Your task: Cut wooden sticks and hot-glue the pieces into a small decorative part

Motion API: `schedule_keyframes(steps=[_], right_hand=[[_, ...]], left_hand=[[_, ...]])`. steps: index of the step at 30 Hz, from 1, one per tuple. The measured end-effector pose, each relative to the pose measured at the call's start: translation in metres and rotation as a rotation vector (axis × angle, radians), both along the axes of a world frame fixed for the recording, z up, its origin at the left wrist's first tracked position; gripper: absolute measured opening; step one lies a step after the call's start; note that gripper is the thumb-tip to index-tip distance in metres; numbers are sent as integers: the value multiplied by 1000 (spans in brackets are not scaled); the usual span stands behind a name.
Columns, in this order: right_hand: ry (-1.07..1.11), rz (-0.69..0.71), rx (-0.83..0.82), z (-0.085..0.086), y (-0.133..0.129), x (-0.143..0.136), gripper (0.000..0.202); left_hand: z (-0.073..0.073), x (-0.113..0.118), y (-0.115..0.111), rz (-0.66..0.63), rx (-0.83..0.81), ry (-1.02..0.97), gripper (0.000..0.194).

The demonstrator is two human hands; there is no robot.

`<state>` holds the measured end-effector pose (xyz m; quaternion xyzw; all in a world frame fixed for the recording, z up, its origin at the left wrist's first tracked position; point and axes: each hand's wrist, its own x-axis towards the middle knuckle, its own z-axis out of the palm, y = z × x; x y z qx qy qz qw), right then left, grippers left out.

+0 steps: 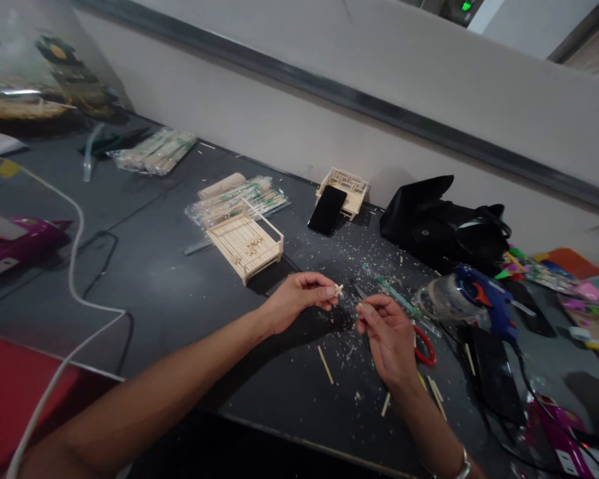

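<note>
Between the thumb and fingers of my left hand (pixel 307 295) is a small cross of pale wooden stick pieces (pixel 338 290). My right hand (pixel 387 329) is closed in a pinch just to the right; a tiny pale bit seems to show at its fingertips, too small to name. Scissors with a red handle (pixel 426 347) lie partly hidden beneath that hand. Behind my left hand stands a miniature bed-like frame of sticks (pixel 247 243), with small stick pieces lying on its slats. Loose sticks (pixel 325 365) and scattered chips surround my hands on the dark table.
A phone (pixel 328 209) leans against a small stick-built bench (pixel 352 189) near the wall. Bagged sticks (pixel 244 199) lie behind the frame. To the right are a black bag (pixel 439 226), a clear jar (pixel 444 298) and a blue glue gun (pixel 489 299). A white cable (pixel 80 233) crosses the left side.
</note>
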<state>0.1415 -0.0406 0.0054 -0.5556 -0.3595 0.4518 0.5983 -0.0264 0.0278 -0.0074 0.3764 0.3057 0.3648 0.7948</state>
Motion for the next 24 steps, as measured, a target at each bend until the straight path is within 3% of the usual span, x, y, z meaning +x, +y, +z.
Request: schedule_keyframes(steps=[8, 17, 24], right_hand=[[135, 43, -84, -1, -4, -17, 30], [228, 73, -113, -4, -4, -22, 35], [217, 55, -138, -7, -5, -26, 39]], left_hand=[[-4, 7, -7, 68, -129, -144, 34], [-10, 11, -13, -4, -113, -157, 39], [-11, 12, -13, 28, -92, -118, 38]])
